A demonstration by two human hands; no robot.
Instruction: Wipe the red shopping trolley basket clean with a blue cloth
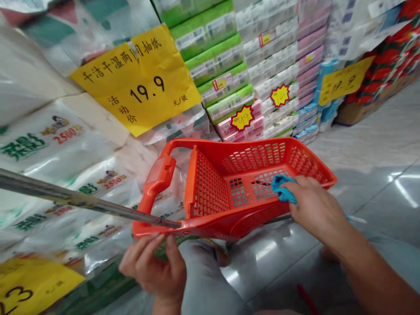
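A red plastic shopping basket (210, 192) with a lattice floor and a long handle frame stands in front of me, with no goods inside. My right hand (315, 205) is closed on a crumpled blue cloth (284, 188) at the basket's near right rim. At the basket's lower left corner, my left hand (155, 262) has its fingers curled against the underside of the red frame. What lies between those fingers, if anything, is hidden. A metal pole (88, 201) slants from the left edge down to the basket's near left corner.
Packs of tissue (213, 57) are stacked behind the basket. White bagged paper rolls (49, 140) fill the left side. Yellow price signs (141, 83) hang on the goods. Grey tiled floor (377, 175) shows at right; my legs (206, 275) are below the basket.
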